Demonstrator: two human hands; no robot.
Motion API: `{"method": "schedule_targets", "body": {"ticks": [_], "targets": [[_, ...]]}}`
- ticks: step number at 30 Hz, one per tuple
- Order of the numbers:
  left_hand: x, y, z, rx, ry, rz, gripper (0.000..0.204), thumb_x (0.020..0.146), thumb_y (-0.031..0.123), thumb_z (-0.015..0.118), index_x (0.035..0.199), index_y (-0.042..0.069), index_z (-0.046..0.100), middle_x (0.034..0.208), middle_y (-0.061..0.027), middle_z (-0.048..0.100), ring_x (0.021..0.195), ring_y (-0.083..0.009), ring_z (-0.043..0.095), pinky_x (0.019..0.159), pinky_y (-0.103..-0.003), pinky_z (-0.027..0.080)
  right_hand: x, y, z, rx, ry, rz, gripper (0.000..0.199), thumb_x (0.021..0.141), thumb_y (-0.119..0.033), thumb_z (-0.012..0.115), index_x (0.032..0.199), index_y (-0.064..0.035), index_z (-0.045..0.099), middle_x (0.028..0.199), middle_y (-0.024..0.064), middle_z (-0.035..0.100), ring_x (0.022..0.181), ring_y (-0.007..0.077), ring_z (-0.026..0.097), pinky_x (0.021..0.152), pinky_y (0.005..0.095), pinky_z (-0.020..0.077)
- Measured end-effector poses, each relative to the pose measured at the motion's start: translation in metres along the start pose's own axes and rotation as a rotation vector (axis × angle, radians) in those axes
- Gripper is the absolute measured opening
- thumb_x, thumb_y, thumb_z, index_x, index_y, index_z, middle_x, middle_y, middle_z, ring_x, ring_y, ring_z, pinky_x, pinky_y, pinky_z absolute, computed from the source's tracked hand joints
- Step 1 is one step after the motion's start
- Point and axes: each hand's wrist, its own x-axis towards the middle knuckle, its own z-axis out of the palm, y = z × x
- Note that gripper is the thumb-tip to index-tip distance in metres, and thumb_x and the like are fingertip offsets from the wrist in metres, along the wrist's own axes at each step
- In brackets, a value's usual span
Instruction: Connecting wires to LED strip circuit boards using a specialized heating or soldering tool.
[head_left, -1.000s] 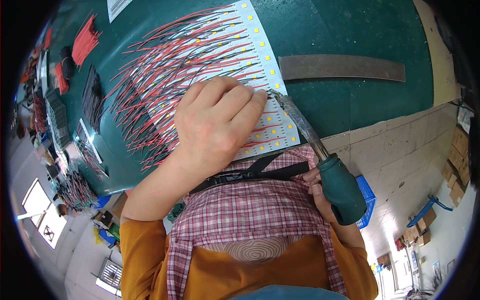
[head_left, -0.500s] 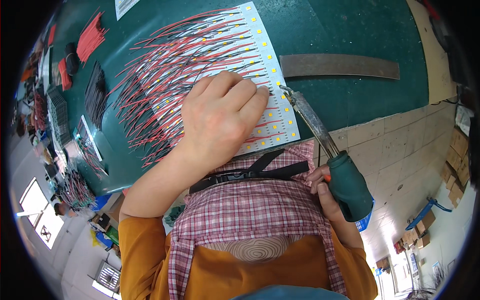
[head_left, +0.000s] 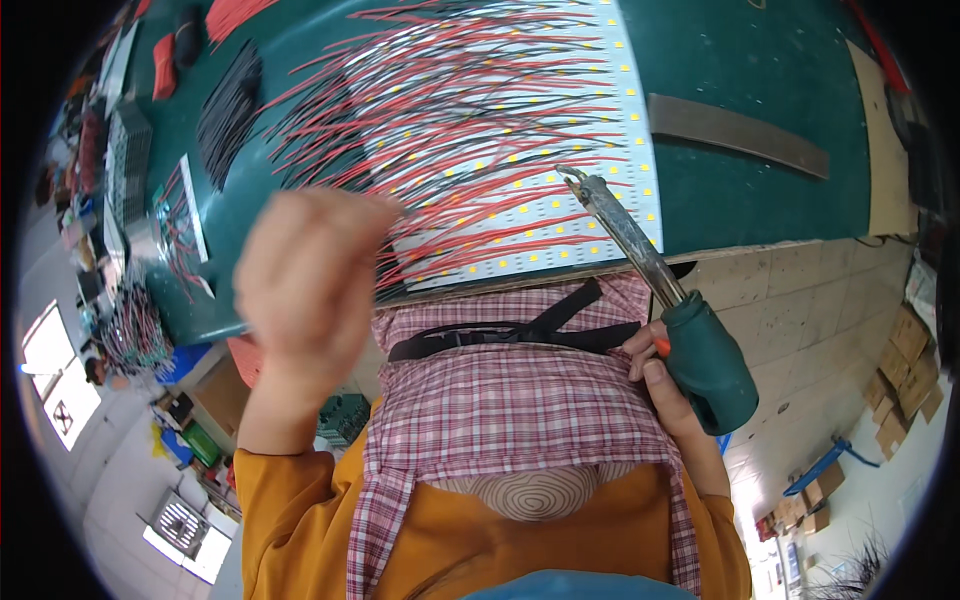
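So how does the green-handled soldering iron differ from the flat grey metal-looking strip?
The green-handled soldering iron is held in the right hand; the flat grey metal-looking strip lies on the green tabletop. The iron joins a bulky handle to a slim shaft; the strip is one plain band. Both are elongated.

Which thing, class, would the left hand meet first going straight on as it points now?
Probably the red and black wires fanned across the white board, though the blurred left hand may pass above them.
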Motion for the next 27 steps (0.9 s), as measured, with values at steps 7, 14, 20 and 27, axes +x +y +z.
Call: {"method": "schedule_targets", "body": {"ticks": [7,14,20,27], "targets": [[-0.033,0.004,0.045,-0.032,-0.017,0.089,0.024,0.068,0.001,0.067,0.093,0.002,0.067,0.097,-0.0089,0.068,0.082,-0.0259,0.065,0.065,-0.036,0.052,0.048,-0.03,0.031,0.024,-0.063,-0.12,0.039,0.091,-0.022,0.066,0.119,0.0014,0.052,0.094,0.0163,0.065,0.064,0.0145,0.058,0.06,0.0283,0.05],[-0.024,0.014,0.063,-0.018,-0.09,0.023,0.025,0.069,-0.002,0.07,0.094,0.003,0.067,0.121,-0.01,0.067,0.1,-0.0298,0.064,0.082,-0.04,0.053,0.081,-0.047,0.036,0.118,-0.085,-0.266,0.043,0.089,-0.02,0.066,0.122,0.0043,0.054,0.108,0.0218,0.065,0.084,0.023,0.068,0.075,0.0364,0.058],[-0.031,0.012,0.068,0.122,-0.1,0.084,0.023,0.075,0.008,0.065,0.097,0.004,0.066,0.118,-0.0095,0.067,0.105,-0.0278,0.064,0.085,-0.041,0.05,0.124,-0.054,0.056,0.131,-0.245,-0.314,0.044,0.09,-0.024,0.061,0.128,-0.0012,0.054,0.134,0.0248,0.051,0.129,0.0334,0.052,0.097,0.0544,0.0546],[-0.035,0.01,0.075,0.104,-0.059,0.127,0.02,0.075,0.014,0.063,0.092,0.004,0.063,0.115,-0.0112,0.064,0.107,-0.0258,0.062,0.082,-0.038,0.05,0.147,-0.07,0.069,-0.067,-0.254,-0.183,0.041,0.09,-0.022,0.061,0.122,0.0035,0.057,0.137,0.0253,0.052,0.132,0.036,0.051,0.097,0.054,0.0551]]}}
